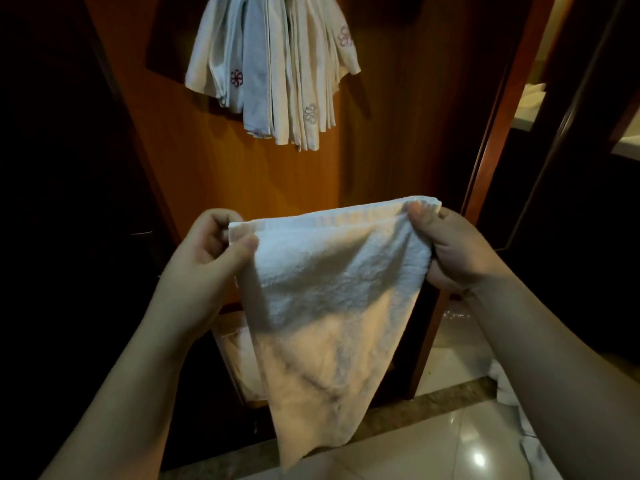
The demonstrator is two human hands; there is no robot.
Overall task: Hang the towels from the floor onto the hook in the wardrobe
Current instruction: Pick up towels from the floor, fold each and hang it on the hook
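A white terry towel (332, 299) hangs spread in front of me, its top hem stretched level between both hands. My left hand (204, 261) pinches the towel's upper left corner between thumb and curled fingers. My right hand (453, 247) pinches the upper right corner the same way. The towel's lower end tapers down toward the floor. Above, several white towels (273, 64) with embroidered flower marks hang bunched against the wardrobe's wooden back panel (398, 116); the hook itself is hidden by them or lies above the frame.
The wardrobe's frame post (426, 341) stands just right of the held towel. Glossy floor tiles (450, 441) lie below, with more white cloth (509, 386) on them at the right. A pale basket-like container (239, 355) sits low inside the wardrobe. The left side is dark.
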